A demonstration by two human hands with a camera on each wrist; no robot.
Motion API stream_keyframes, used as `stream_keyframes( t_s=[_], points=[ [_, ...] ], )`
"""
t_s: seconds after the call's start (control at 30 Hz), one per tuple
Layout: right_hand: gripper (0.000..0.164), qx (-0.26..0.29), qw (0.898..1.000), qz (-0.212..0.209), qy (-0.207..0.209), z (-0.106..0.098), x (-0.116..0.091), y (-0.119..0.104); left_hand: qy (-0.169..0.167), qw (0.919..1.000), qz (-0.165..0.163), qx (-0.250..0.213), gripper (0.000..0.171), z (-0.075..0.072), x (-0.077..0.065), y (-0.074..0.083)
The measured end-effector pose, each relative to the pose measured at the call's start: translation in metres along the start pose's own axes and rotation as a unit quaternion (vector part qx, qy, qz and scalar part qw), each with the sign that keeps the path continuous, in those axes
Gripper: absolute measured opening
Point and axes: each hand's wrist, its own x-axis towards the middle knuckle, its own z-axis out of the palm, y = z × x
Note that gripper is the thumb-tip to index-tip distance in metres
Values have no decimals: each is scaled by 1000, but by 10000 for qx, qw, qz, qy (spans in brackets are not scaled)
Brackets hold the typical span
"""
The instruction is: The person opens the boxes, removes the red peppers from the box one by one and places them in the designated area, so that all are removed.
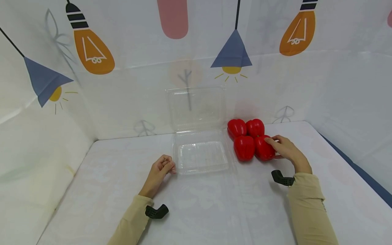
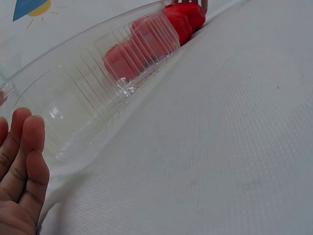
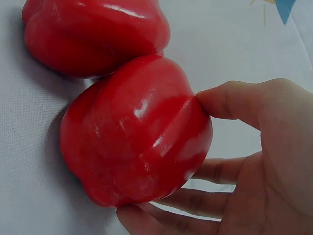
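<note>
A clear plastic clamshell box [image 1: 202,170] lies open on the white table, its lid [image 1: 197,109] tilted up at the back. My left hand [image 1: 160,170] is at the box's near left edge, thumb and fingertips pinching the rim; in the left wrist view, some fingers [image 2: 29,166] show beside the clear wall. To the right of the box, several red bell peppers sit close together. My right hand [image 1: 284,148] grips the near right bell pepper [image 1: 264,148]. The right wrist view has the thumb on one side of this pepper [image 3: 137,132] and the fingers curled round its other side.
The other bell peppers [image 1: 244,148] stand left of and behind the gripped one, close to the box's right side. A white printed curtain [image 1: 128,95] hangs behind the table and along both sides. Black wrist mounts [image 1: 157,211] stick out from both sleeves.
</note>
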Motion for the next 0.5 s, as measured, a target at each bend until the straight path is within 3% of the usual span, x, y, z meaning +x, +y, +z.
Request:
stream_keyframes(
  t_s=[0.5],
  points=[
    [83, 45, 9999, 11, -105, -1, 1, 1, 232, 9994, 69, 265, 24, -1, 1, -2]
  ],
)
